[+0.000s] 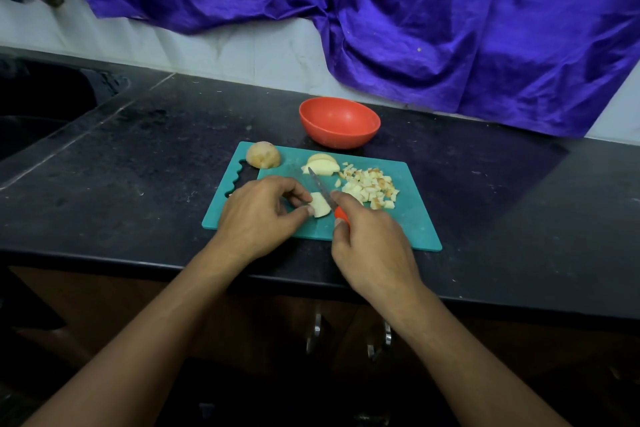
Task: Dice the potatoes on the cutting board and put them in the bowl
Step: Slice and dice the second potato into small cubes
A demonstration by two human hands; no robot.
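Pinching a pale potato slab [320,209] on the flat teal cutting board [412,218], left hand [258,217] fingers curled, right hand [372,246] gripping an orange-handled knife [323,192], heaped dice [370,189] alongside, round orange bowl [339,121] behind on the speckled black desk [138,163].

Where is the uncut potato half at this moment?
In the head view, the potato half sits on the cutting board's far left corner, left of the slices and down-left of the bowl.

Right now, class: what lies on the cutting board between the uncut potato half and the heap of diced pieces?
In the head view, potato slices lie between the potato half and the diced heap, with the tip of the knife beside them.
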